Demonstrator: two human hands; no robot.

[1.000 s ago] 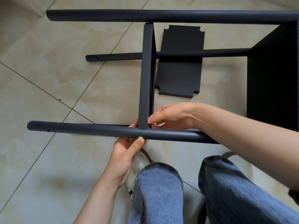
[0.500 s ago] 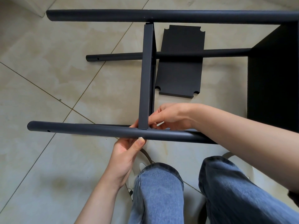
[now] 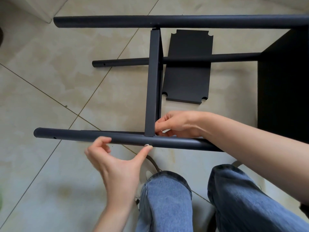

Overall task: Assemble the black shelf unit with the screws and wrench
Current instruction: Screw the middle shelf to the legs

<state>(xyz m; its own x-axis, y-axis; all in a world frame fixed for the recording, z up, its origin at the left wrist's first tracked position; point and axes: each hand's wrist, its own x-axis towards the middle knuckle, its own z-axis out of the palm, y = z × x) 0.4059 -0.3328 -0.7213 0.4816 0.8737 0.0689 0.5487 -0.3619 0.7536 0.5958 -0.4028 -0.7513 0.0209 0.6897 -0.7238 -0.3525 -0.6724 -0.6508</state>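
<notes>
The black shelf frame lies on its side on the tiled floor. Its near tube runs left to right in front of me, and the far tube runs along the top. An upright shelf panel spans between them. A silver screw sits in the near tube just below that panel. My left hand is under the tube with its thumb tip touching the screw head and its fingers loosely curled, holding nothing. My right hand reaches over the tube and pinches the panel's lower corner; anything between its fingertips is hidden.
A loose black panel with notched corners lies flat on the floor under a lower tube. A large black panel closes the frame at the right. My knees in blue jeans are close under the near tube.
My left hand has let go of the near tube and drawn back to the left, now only touching the screw with its thumb. The screw head has come into view. My right hand stays at the corner.
</notes>
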